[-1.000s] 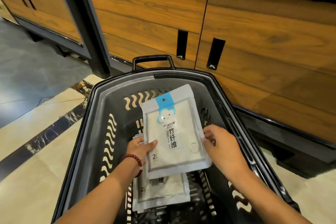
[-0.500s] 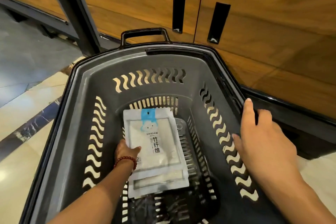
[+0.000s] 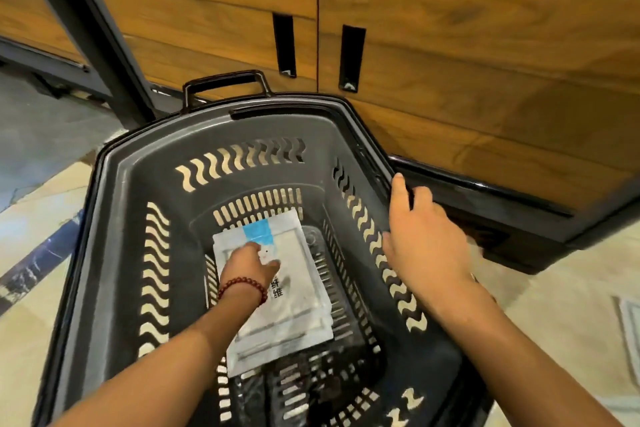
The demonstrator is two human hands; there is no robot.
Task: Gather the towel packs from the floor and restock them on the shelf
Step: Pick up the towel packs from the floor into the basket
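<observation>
A stack of white towel packs (image 3: 302,291), the top one with a blue tab, lies flat on the bottom of a dark grey shopping basket (image 3: 114,218). My left hand (image 3: 247,263), with a red bead bracelet at the wrist, rests on the top pack and covers its upper left part. My right hand (image 3: 422,239) hovers over the basket's right side with fingers stretched out, a fingertip touching the rim. Another pack (image 3: 629,329) lies on the floor at the far right edge, partly cut off.
Wooden cabinet doors (image 3: 450,45) with black slot handles stand right behind the basket, above a black plinth (image 3: 502,218). A dark metal post (image 3: 93,31) slants down on the left. The basket's pull handle (image 3: 225,83) sticks up at its far end. Beige tiled floor lies on both sides.
The top pack came down from both hands onto the stack in the basket. My right hand let go and moved to the right rim. My left hand slid from the pack's edge onto its top.
</observation>
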